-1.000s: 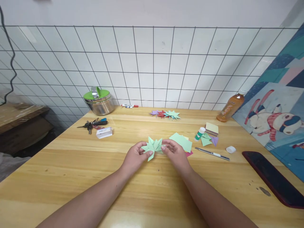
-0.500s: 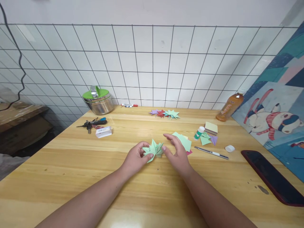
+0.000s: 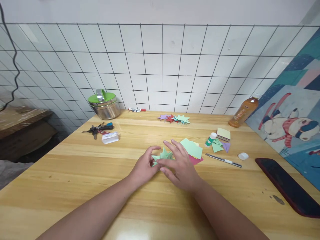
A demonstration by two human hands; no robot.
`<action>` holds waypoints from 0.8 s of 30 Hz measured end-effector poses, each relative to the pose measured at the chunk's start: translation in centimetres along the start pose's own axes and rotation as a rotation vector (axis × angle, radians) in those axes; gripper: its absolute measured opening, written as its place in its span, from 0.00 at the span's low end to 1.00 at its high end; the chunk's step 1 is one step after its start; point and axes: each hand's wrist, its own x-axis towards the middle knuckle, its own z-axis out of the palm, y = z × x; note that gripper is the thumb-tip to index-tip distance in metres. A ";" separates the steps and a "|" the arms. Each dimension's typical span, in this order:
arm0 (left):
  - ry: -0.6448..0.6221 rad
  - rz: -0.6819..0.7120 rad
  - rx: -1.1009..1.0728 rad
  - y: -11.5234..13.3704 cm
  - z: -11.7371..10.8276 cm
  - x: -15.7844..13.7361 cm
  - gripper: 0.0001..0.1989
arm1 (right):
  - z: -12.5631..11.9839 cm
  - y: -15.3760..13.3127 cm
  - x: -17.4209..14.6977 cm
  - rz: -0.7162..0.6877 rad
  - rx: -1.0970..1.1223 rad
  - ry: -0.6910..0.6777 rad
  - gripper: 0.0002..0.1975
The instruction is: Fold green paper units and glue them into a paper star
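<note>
A pale green folded-paper star (image 3: pixel 163 154) with several points is pinched at its left side by my left hand (image 3: pixel 145 164). My right hand (image 3: pixel 180 166) reaches over the star's right and front side with its fingers spread. Its index finger and thumb lie close to the star; whether they touch it I cannot tell. Part of the star is hidden behind these fingers. Just beyond my right hand lie sheets of green paper (image 3: pixel 195 149) on top of a dark pink sheet (image 3: pixel 196 160).
Finished-looking paper stars (image 3: pixel 175 119) lie near the tiled wall. To the right are a glue stick (image 3: pixel 210 139), small folded pieces (image 3: pixel 217 146), a paper stack (image 3: pixel 223 134), a craft knife (image 3: pixel 223 160), a white cap (image 3: pixel 243 156), a phone (image 3: pixel 287 186) and a bottle (image 3: pixel 243 112). Keys (image 3: pixel 98 129), an eraser (image 3: pixel 110 137) and a pot (image 3: pixel 106 105) stand left.
My right hand has moved left and now covers the right and front part of the green star. My left hand keeps its hold. The view has shifted slightly.
</note>
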 end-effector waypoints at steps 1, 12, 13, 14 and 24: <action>0.003 0.001 0.008 0.0 0.0 0.0 0.25 | 0.0 -0.1 0.0 -0.003 0.009 -0.002 0.12; 0.000 -0.002 -0.080 0.1 -0.7 0.2 0.25 | 0.5 2.8 -0.5 0.448 0.763 -0.019 0.40; -0.015 -0.001 -0.119 0.2 -0.8 0.2 0.25 | 0.6 3.1 -0.5 0.472 0.903 -0.091 0.43; -0.028 -0.002 -0.152 0.2 -0.9 0.2 0.24 | 0.7 3.2 -0.5 0.494 1.016 -0.145 0.44; 0.130 0.162 0.391 -0.1 -1.5 0.2 0.25 | 1.7 3.1 0.0 0.899 0.752 -0.214 0.10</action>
